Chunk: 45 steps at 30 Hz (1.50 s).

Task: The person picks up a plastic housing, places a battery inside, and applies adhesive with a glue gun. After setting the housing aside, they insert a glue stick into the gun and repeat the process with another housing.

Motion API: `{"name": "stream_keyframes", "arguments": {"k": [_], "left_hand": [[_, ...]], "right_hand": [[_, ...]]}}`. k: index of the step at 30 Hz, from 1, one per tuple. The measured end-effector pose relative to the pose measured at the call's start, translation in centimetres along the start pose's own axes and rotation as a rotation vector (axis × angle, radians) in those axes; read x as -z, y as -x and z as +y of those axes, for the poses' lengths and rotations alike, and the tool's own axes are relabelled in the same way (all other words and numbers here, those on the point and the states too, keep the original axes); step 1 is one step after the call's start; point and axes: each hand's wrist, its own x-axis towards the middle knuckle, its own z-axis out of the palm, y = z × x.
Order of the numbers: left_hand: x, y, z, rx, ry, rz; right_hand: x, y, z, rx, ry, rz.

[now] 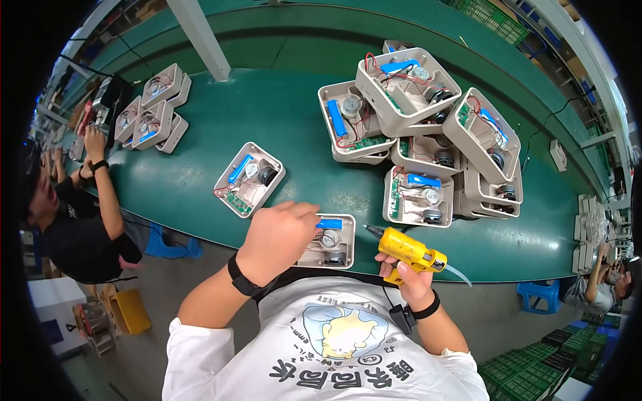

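In front of me at the table's near edge lies an open beige plastic housing [345, 242], with a blue cylindrical battery [329, 224], a round silver part [328, 238] and a black speaker [334, 258] inside. My left hand [281, 237] is over its left side, fingers bent together at the battery's left end; what they pinch is hidden under the hand. Just right of the housing, my right hand [409, 277] grips a yellow hot glue gun [411, 250]. Its dark nozzle points left toward the housing without touching it, and a clear glue stick [459, 275] sticks out behind.
Beyond my left hand sits a similar open housing [249, 180]. Several more form a stack [418, 144] at the right and a smaller group [159, 120] at the far left of the green table [307, 110]. Co-workers sit left [80, 220] and right [592, 284], near blue stools [539, 296].
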Motion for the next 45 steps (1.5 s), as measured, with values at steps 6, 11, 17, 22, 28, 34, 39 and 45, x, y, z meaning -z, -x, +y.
{"name": "stream_keyframes", "arguments": {"k": [6, 11, 17, 22, 28, 34, 39, 45], "left_hand": [[-3.0, 1.2, -0.8, 0.144, 0.535, 0.429], [-8.3, 2.9, -1.4, 0.111, 0.949, 0.636], [-8.4, 3.3, -1.0, 0.100, 0.937, 0.667], [-8.5, 3.6, -1.0, 0.136, 0.953, 0.668], [-6.5, 3.0, -1.2, 0.154, 0.767, 0.564], [-4.8, 1.8, -1.3, -0.039, 0.457, 0.463], [-4.5, 2.3, 0.2, 0.186, 0.595, 0.376], [-4.8, 2.3, 0.2, 0.194, 0.555, 0.381]], "right_hand": [[-3.5, -0.1, -3.7, 0.007, 0.253, -0.103], [-5.3, -3.2, -5.4, 0.056, 0.749, -0.274], [-8.8, -5.6, -5.3, 0.062, 0.994, -0.261], [-9.6, -5.8, -5.4, -0.050, 1.074, -0.285], [-7.8, -3.8, -6.5, -0.096, 0.902, -0.201], [-5.4, -2.3, -6.6, 0.026, 0.991, -0.064], [-5.5, -2.3, -5.7, 0.000, 0.978, -0.015], [-5.0, -2.3, -6.0, -0.053, 0.941, -0.062]]}}
